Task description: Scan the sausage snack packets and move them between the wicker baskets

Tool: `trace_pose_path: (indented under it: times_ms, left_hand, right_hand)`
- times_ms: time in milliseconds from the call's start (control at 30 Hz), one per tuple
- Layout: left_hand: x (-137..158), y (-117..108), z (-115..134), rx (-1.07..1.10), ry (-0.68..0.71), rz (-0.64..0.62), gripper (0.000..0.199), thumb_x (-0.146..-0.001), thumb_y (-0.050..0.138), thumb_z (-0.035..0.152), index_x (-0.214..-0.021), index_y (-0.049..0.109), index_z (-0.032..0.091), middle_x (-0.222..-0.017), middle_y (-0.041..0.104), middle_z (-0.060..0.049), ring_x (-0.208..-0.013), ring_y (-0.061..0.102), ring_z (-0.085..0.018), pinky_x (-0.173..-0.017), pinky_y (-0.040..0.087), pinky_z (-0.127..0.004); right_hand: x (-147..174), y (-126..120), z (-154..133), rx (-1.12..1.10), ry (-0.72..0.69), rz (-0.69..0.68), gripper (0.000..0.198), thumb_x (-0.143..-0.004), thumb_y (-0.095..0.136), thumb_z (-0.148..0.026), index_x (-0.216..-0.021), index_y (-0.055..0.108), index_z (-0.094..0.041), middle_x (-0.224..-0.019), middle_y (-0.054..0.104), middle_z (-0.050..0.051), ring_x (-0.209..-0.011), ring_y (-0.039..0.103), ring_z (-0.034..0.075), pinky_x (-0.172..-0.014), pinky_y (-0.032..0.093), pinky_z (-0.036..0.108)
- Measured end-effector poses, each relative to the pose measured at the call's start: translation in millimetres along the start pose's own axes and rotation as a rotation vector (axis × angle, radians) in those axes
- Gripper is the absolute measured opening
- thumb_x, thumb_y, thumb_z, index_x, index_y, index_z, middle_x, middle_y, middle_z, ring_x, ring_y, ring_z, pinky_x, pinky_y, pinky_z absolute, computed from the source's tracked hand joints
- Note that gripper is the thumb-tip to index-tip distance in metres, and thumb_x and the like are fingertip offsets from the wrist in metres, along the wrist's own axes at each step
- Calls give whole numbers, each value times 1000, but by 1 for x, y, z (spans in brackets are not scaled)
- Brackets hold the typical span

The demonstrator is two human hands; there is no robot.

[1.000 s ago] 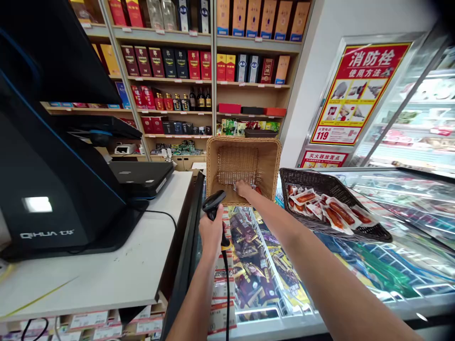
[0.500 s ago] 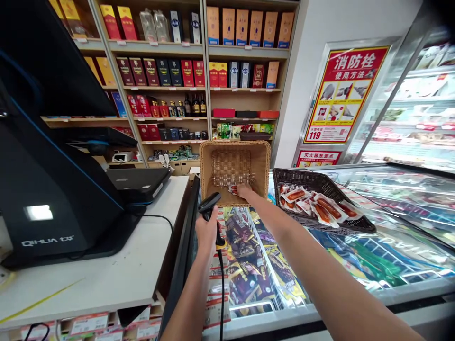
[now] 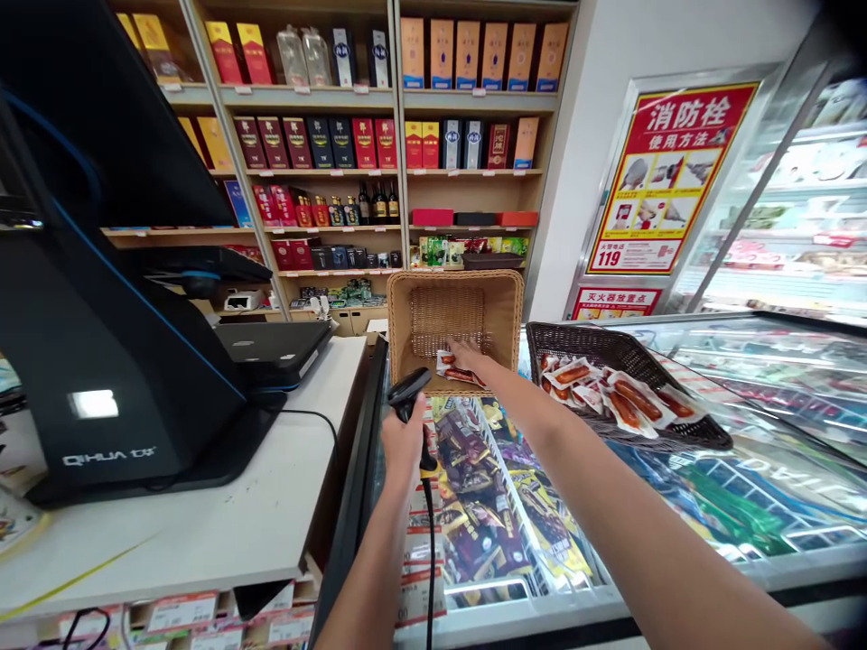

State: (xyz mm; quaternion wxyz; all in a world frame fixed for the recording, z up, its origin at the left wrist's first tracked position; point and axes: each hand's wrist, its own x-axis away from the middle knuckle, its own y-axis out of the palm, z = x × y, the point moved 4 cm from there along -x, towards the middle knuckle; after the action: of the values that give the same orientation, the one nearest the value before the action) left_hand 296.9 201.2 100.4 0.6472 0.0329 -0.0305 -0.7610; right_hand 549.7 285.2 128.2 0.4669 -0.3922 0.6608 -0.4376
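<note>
My left hand [image 3: 402, 435] is wrapped round the grip of a black barcode scanner [image 3: 409, 386], whose cable hangs down over the freezer. Inside the tan wicker basket [image 3: 399, 298], my right hand [image 3: 469, 354] has its fingers spread, just above packaged sausages [image 3: 455, 370] on the basket floor. It appears to hold nothing; whether it touches the packs I cannot tell. To the right, a dark brown basket [image 3: 704, 437] holds several more sealed sausages [image 3: 633, 402].
Both baskets rest on a glass-topped freezer [image 3: 515, 623] full of bagged frozen goods. A white counter [image 3: 203, 533] with a black checkout terminal [image 3: 155, 397] stands at left. Behind are shelves [image 3: 325, 233] of boxed bottles; a red fire-hydrant poster [image 3: 670, 181] hangs at right.
My right hand has let go of a sausage pack in the tan basket, and its fingers have spread and risen slightly. The left hand still grips the scanner. The whole view has shifted slightly.
</note>
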Motion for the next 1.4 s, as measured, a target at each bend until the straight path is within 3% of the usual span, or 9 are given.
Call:
trace_pose_path:
  times_ms: [100,200,367,433,533,667,867,967,1400]
  left_hand:
    - [-1,0,-1,-22,10,5,55,-68,78,70,-75,60,19,-47,56,1,-39,54,-15,-41,41,-25]
    - [0,2,1,-18,24,-5,55,-67,78,71,-73,59,19,-47,55,2,-38,53,-15,-41,40,-26]
    - [3,9,4,20,22,-50,52,-67,80,65,-79,60,19,-48,54,4,-38,52,-14,-41,40,-25]
    - [3,12,4,4,7,-52,50,-67,80,64,-79,60,19,-49,56,3,-38,53,-15,-40,41,-25]
    - [4,16,4,6,-11,-72,50,-66,80,63,-78,60,19,-49,57,3,-38,52,-15,-39,40,-25]
    - [10,22,7,8,7,-127,49,-66,79,63,-75,57,20,-48,56,3,-38,51,-14,-39,39,-24]
    - [24,38,6,-113,54,-449,51,-71,78,66,-75,55,21,-49,57,2,-38,49,-13,-40,37,-24]
    - [27,41,4,-228,135,-533,50,-74,77,66,-76,55,21,-50,58,2,-40,52,-14,-42,40,-25]
    - [28,41,4,-354,209,-549,48,-79,72,65,-70,55,22,-50,59,0,-40,53,-16,-43,38,-26]
  right_hand:
    - [-1,-6,-7,-16,2,97,34,-90,64,-15,-122,72,-20,-136,66,16,-135,52,28,-116,36,42]
    - [18,-18,-9,-265,160,331,17,-88,68,-23,-104,73,-20,-117,73,12,-119,63,27,-102,49,38]
    - [102,-12,6,-1151,436,485,46,-62,90,-43,-91,61,-22,-81,71,-3,-75,71,19,-67,61,32]
    - [142,-8,11,-1408,458,486,54,-58,92,-48,-93,59,-23,-84,71,-2,-74,72,18,-65,63,33]
    - [194,-8,19,-1574,468,515,54,-61,92,-52,-96,62,-22,-92,73,1,-81,74,19,-76,66,36]
    - [228,-10,29,-1588,500,652,53,-64,89,-55,-97,64,-22,-99,74,3,-89,72,19,-85,62,38]
    - [234,-10,37,-1468,586,825,52,-62,88,-53,-93,64,-18,-89,72,1,-77,62,16,-74,52,31]
    - [236,-14,35,-1442,580,857,50,-63,86,-53,-90,62,-18,-83,68,0,-73,57,14,-71,48,28]
    - [240,-28,35,-1388,556,927,48,-67,82,-57,-89,60,-20,-86,70,2,-80,61,17,-76,51,30]
